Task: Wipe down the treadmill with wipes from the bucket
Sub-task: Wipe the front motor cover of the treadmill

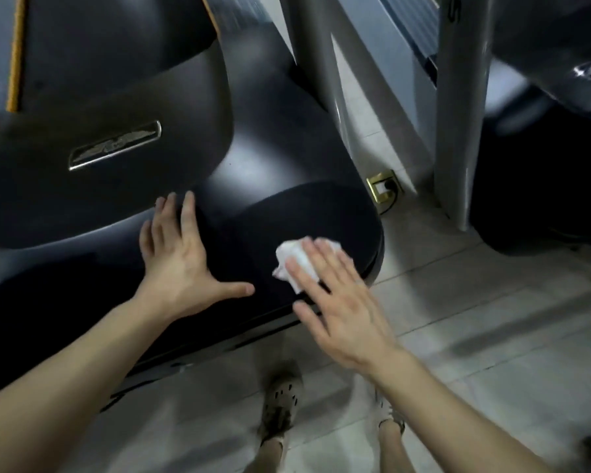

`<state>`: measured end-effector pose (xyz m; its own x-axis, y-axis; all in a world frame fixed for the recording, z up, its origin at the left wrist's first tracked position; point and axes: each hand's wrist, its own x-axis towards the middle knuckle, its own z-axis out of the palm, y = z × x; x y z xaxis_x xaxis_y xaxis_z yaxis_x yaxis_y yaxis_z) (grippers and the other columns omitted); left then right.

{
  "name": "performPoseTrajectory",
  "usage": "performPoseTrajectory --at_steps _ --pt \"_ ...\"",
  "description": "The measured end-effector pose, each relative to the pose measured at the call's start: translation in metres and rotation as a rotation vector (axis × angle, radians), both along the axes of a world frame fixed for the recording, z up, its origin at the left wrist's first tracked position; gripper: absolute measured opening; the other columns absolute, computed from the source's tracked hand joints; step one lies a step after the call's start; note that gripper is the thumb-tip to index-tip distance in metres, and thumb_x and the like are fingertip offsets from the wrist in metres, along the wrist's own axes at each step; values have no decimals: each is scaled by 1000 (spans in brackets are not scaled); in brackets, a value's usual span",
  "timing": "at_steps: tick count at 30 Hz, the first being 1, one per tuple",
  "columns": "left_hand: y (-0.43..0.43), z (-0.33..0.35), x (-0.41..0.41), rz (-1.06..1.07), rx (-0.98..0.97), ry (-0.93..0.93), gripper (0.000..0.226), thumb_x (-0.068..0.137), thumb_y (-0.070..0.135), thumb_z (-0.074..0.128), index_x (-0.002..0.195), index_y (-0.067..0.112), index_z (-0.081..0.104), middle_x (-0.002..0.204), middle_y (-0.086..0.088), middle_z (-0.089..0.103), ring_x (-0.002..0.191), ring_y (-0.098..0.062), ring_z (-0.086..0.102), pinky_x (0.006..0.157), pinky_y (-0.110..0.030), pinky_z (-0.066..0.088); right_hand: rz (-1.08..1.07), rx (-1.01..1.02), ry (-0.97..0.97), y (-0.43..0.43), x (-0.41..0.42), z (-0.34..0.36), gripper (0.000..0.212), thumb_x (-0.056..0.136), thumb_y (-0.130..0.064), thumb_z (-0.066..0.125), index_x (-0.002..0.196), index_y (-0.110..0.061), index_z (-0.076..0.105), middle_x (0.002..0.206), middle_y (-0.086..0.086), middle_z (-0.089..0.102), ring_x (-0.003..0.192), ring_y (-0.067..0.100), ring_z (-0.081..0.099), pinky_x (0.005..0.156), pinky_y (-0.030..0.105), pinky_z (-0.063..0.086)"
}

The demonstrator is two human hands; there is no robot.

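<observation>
Wipe (294, 264), white and crumpled, sits on the dark rounded hood of the treadmill (287, 213), toward the hood's right corner and near its lower edge. Right hand (342, 302) lies over it: fingers straight and slightly fanned, fingertips pressing the wipe against the hood, none curled round it. Part of the wipe shows beyond the fingertips and on the index side. The heel of this hand extends past the hood's edge. Left hand (178, 264) rests palm-down on the same hood, well to the left of the wipe and not touching it. Its fingers are straight and spread, thumb stuck out to the right, holding nothing. Above the left fingertips a raised dark panel carries an oblong silver badge (115, 145); its marking is too blurred to read. Yellow stripe (16, 52) runs up the far left of the view. Right of the hood, a brass-framed floor socket (382, 186) with a black cable plugged in sits in the pale tiled floor (475, 319). Grey post (454, 114) stands just beyond the socket, and a second dark machine (543, 165) fills the right side. Below the hood's edge, the person's shoes (280, 404) stand on the tiles. Motion blur throughout.
</observation>
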<state>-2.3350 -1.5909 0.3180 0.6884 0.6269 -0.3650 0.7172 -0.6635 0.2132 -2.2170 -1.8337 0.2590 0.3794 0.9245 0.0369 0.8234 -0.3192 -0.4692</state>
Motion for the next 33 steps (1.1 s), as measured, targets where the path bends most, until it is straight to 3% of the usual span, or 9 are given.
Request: performPoseTrajectory --at_steps 3,8,16,18,20,23,25,30,33 --pt "-7 -4 42 94 -102 131 186 39 82 93 159 23 -37 170 -16 -36 158 -29 -35 130 -58 -12 144 12 -36 -4 53 -10 61 112 -37 45 169 -26 26 178 3 12 165 20 8 133 47 16" --pt "-8 -7 66 190 -295 309 191 40 79 95 139 27 -60 141 -9 -70 133 -29 -65 120 -60 -30 -151 -143 202 105 188 -19 64 112 -57 28 170 -33 18 179 1 3 165 17 2 134 40 5" --pt "-11 -2 71 231 -312 375 193 37 82 94 138 26 -61 137 -7 -73 130 -27 -67 120 -62 -30 449 25 102 4 121 -10 65 112 -49 42 170 -29 20 179 0 4 165 16 -2 134 44 10" --pt "-11 0 72 225 -318 387 192 39 81 94 137 26 -62 135 -7 -74 130 -28 -67 120 -63 -29 416 42 75 48 156 -19 63 112 -51 38 169 -29 23 178 2 10 165 18 5 134 43 12" --pt "-11 1 74 227 -333 393 192 39 81 94 136 26 -62 135 -6 -74 129 -28 -68 120 -63 -29 197 -31 142 120 198 -30 65 110 -58 32 169 -31 22 178 3 10 165 22 8 134 41 9" --pt "-10 2 74 230 -343 400 192 39 82 93 136 25 -62 135 -7 -74 129 -29 -68 120 -64 -28 17 -131 202 184 234 -35 69 109 -63 30 170 -35 15 179 1 0 165 19 0 134 43 3" --pt "-8 3 75 228 -333 406 192 40 83 92 138 23 -61 136 -9 -73 130 -31 -67 120 -65 -27 114 -84 176 163 211 -29 69 110 -60 34 170 -31 15 179 3 -1 165 19 -3 133 45 5" --pt "-10 1 73 218 -310 385 191 41 83 92 143 19 -57 141 -13 -70 134 -35 -64 121 -67 -24 752 15 46 44 147 -5 66 111 -52 44 169 -28 24 179 0 5 165 18 -2 134 44 8" --pt "-11 2 74 213 -313 391 191 43 82 92 141 18 -59 139 -14 -71 133 -35 -64 121 -66 -25 630 48 8 123 185 -20 62 111 -50 40 168 -28 29 178 3 12 165 19 7 133 44 11"
